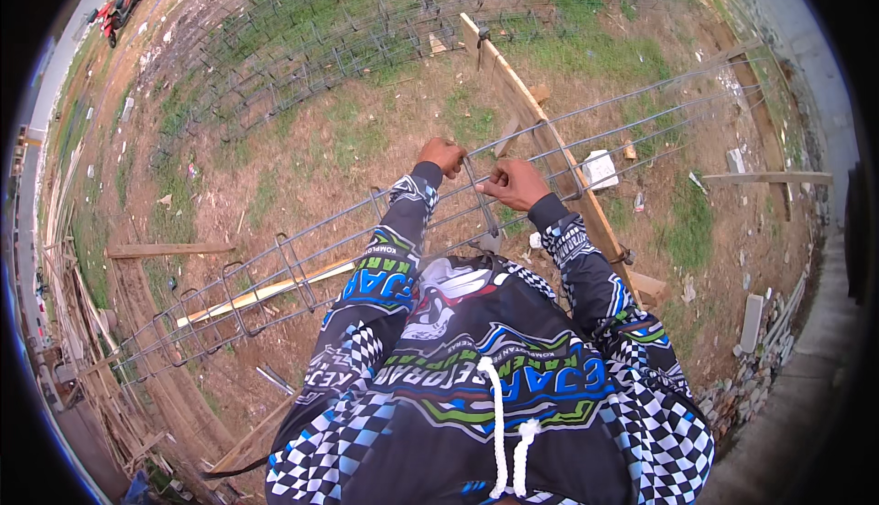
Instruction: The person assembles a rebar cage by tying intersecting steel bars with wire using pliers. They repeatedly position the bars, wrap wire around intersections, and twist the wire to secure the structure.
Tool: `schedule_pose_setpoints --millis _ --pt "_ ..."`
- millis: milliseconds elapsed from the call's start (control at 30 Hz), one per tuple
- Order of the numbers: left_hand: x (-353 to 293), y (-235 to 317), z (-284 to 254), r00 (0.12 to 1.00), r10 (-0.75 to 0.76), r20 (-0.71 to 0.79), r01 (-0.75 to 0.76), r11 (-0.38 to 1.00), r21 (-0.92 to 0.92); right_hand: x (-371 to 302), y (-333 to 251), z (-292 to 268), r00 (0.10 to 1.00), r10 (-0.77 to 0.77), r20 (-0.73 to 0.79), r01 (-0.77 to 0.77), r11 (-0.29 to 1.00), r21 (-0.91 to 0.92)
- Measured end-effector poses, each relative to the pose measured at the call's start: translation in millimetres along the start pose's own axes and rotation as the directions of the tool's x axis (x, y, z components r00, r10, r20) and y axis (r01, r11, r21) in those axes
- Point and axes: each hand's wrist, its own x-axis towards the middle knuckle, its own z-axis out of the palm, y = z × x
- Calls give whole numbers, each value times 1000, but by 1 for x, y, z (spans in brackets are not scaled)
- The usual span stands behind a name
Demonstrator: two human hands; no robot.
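Where the ground shows, it is bare brown dirt with patches of grass; setting is outdoors, with a paved strip along the right edge of the frame. Rebar cage (302, 258) runs from lower left to upper right, resting on a slanted wooden plank (549, 139). Left hand (442, 155) closed around a top bar at centre frame. Right hand (515, 183) closed on a stirrup (478, 195) just beside it. More steel mesh (348, 29) lies at upper centre; red motorbike (119, 6) upper left.
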Motion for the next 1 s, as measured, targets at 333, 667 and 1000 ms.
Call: schedule_pose_setpoints --millis 333,667,1000 --pt "-7 12 4 987 -110 -120 99 991 -94 -36 19 73 930 327 169 -247 895 -371" --pt "-9 7 6 971 -120 -206 118 993 -20 11 37 67 710 335 619 -188 938 -291" --pt "-5 -2 14 942 -89 -324 134 984 119 0 23 58 772 334 541 -161 926 -341"
